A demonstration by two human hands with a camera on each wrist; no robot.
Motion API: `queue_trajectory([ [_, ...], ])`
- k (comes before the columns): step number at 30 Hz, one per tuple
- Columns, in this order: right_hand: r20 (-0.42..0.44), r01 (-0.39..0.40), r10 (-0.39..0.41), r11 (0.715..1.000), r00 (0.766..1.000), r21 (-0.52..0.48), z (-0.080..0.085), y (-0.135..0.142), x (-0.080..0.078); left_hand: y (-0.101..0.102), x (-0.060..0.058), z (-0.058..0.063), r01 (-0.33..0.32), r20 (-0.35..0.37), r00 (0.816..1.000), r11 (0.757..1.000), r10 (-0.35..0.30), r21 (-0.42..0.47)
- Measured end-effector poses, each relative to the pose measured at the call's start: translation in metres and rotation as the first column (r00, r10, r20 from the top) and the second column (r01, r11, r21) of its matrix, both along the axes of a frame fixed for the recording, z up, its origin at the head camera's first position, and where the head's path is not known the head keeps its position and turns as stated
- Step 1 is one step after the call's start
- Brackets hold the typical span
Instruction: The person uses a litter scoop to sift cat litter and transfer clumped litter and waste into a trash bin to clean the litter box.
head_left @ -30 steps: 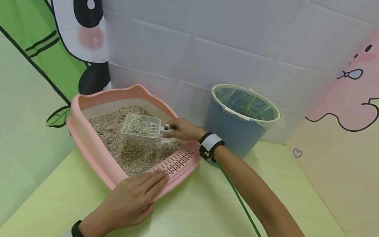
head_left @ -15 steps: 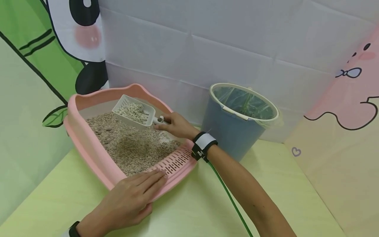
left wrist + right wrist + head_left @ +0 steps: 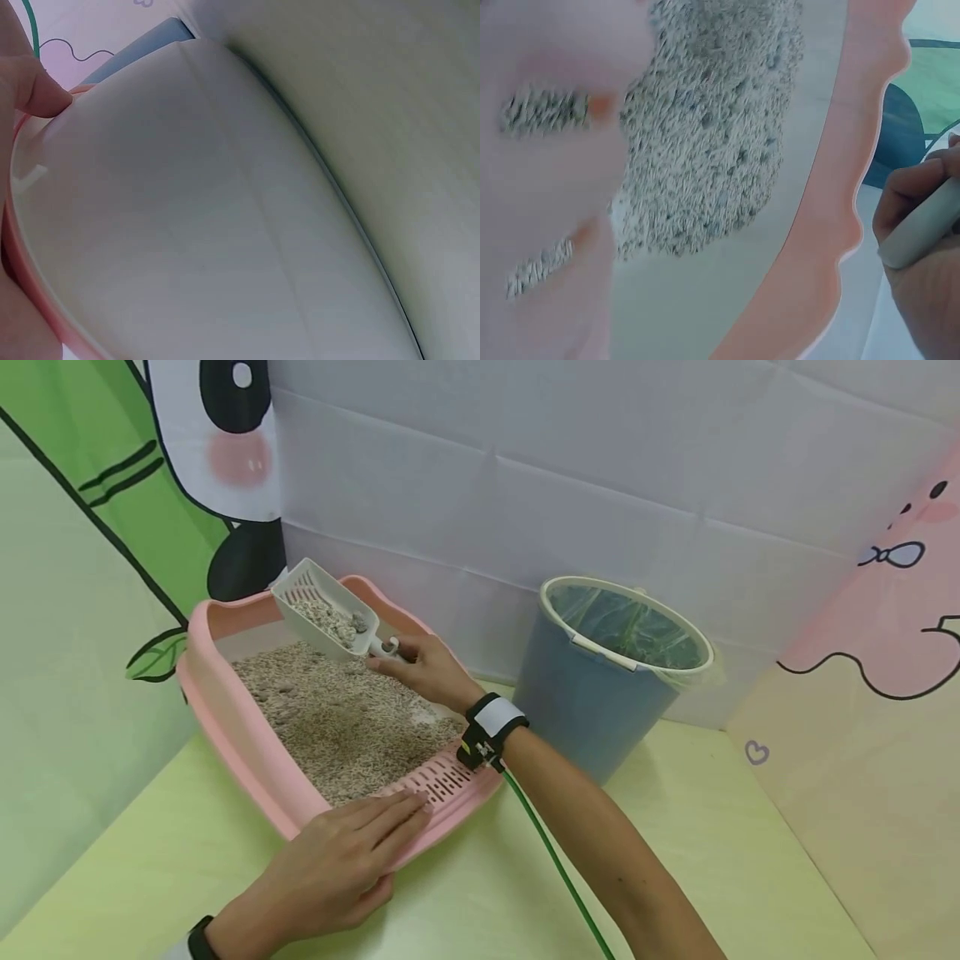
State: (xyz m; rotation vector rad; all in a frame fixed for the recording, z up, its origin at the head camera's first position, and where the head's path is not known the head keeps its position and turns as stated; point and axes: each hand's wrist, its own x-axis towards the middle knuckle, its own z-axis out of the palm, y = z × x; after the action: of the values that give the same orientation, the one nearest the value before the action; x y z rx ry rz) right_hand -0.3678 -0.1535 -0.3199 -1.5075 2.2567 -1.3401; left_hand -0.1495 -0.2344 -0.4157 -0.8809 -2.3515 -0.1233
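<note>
In the head view my right hand (image 3: 429, 672) grips the handle of a white slotted litter scoop (image 3: 318, 618). Pale litter and a few clumps lie in the scoop, which is raised over the back of a pink litter box (image 3: 251, 739). The right wrist view shows the handle end (image 3: 922, 225) in my curled fingers. My left hand (image 3: 330, 864) holds the box's front edge, fingers flat on the slotted ledge. In the left wrist view its thumb (image 3: 45, 90) lies against the outer wall (image 3: 165, 202). Brownish litter (image 3: 345, 727) covers the box floor.
A blue bucket (image 3: 592, 693) with a clear bag over its cream rim stands right of the box. A green cable (image 3: 558, 860) trails from my right wrist. Behind is a white cloth wall (image 3: 480, 485); all stands on a pale yellow-green table (image 3: 712, 860).
My right hand has lifted the scoop up and back from low over the litter, tilting its far end upward. Less litter lies in it now. My left hand stays on the box edge.
</note>
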Motion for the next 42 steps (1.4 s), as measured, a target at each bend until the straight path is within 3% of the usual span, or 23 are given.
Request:
queue_trajectory([
  [5, 0.052, 0.006, -0.004, 0.999, 0.999, -0.048, 0.011, 0.005, 0.014, 0.001, -0.001, 0.000, 0.008, 0.002, 1.000, 1.000, -0.008, -0.002],
  [9, 0.072, -0.020, 0.023, 0.999, 0.997, -0.051, 0.005, 0.005, 0.003, 0.000, -0.001, 0.000, 0.002, 0.003, 1.000, 1.000, -0.002, -0.007],
  [11, 0.020, -0.032, 0.032, 0.999, 0.999, -0.011, -0.001, 0.005, -0.006, 0.000, -0.001, 0.000, -0.001, 0.006, 1.000, 1.000, 0.001, -0.008],
  [14, -0.112, -0.031, 0.045, 0.991, 0.993, 0.127, -0.003, 0.010, -0.014, 0.000, -0.001, 0.000, 0.000, 0.008, 1.000, 1.000, 0.000, -0.007],
  [17, -0.285, 0.004, 0.084, 0.955, 0.955, 0.295, 0.000, 0.017, -0.018, 0.000, -0.001, 0.000, 0.008, 0.003, 1.000, 1.000, -0.007, -0.007],
  [21, -0.411, 0.068, 0.132, 0.897, 0.902, 0.437, 0.010, 0.029, -0.020, -0.001, 0.000, 0.001, 0.011, -0.006, 1.000, 1.000, -0.011, -0.005],
  [26, -0.448, 0.173, 0.117, 0.814, 0.887, 0.555, 0.019, 0.047, -0.024, -0.001, 0.000, 0.000, 0.009, -0.007, 1.000, 1.000, -0.009, 0.001],
  [29, -0.447, 0.206, 0.095, 0.790, 0.889, 0.578, 0.019, 0.058, -0.026, -0.001, 0.000, -0.001, 0.009, -0.006, 1.000, 1.000, -0.009, -0.001],
  [35, -0.460, 0.223, 0.070, 0.804, 0.885, 0.551, 0.013, 0.072, -0.030, -0.001, 0.001, 0.000, 0.011, -0.009, 1.000, 1.000, -0.011, -0.004],
  [42, -0.409, 0.122, 0.080, 0.888, 0.909, 0.444, 0.006, 0.081, -0.033, -0.001, 0.000, 0.000, 0.007, -0.014, 1.000, 1.000, -0.007, -0.001],
])
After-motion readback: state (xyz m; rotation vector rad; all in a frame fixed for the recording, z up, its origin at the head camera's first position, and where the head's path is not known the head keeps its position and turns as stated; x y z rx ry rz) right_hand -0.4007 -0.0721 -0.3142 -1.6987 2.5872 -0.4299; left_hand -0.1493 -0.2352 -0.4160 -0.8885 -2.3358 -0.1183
